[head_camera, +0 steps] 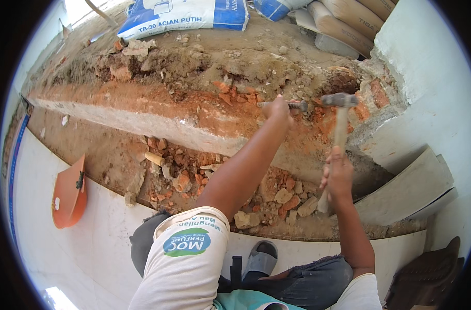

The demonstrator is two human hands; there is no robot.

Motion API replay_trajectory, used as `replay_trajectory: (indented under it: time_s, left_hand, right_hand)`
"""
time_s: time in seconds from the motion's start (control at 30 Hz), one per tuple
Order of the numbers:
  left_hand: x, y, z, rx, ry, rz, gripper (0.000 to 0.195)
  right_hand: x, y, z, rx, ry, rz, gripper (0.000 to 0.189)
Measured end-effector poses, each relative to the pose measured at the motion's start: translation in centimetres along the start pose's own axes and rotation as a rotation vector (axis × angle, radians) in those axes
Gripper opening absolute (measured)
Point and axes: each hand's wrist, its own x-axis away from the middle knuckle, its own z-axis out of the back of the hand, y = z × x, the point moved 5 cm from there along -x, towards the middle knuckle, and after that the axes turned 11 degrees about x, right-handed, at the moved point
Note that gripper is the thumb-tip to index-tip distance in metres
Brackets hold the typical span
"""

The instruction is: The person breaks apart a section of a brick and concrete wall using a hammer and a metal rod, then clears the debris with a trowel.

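My left hand is closed around a metal chisel that lies nearly level above the broken top of a low brick wall. The chisel's thick end points right, towards the hammer. In my right hand is the wooden handle of a hammer; its slightly blurred metal head is just right of the chisel, with a small gap between them. Orange brick fragments lie on the wall's top, left of the chisel. At the right, bare bricks show in the broken edge of the plastered wall.
Rubble and a wooden-handled tool lie in the trench before me. An orange dustpan-like scoop rests on the pale floor at left. Bags lie beyond the wall. Curved boards lean at right.
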Motion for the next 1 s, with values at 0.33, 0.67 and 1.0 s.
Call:
replay_trajectory:
  time_s: [0.33, 0.67, 1.0]
  left_hand:
    - [0.2, 0.2, 0.1, -0.061, 0.033, 0.028, 0.027]
    - [4.5, -4.7, 3.7, -0.201, -0.032, -0.132, 0.025]
    - [3.2, -3.0, 1.4, 0.104, -0.070, 0.066, 0.026]
  right_hand:
    - [-0.1, 1.1, -2.1, 0.119, -0.108, 0.051, 0.037]
    - [0.4, -1.1, 0.7, 0.024, 0.038, 0.082, 0.039]
    - [2.1, -5.1, 4.6, -0.121, 0.166, 0.238, 0.041]
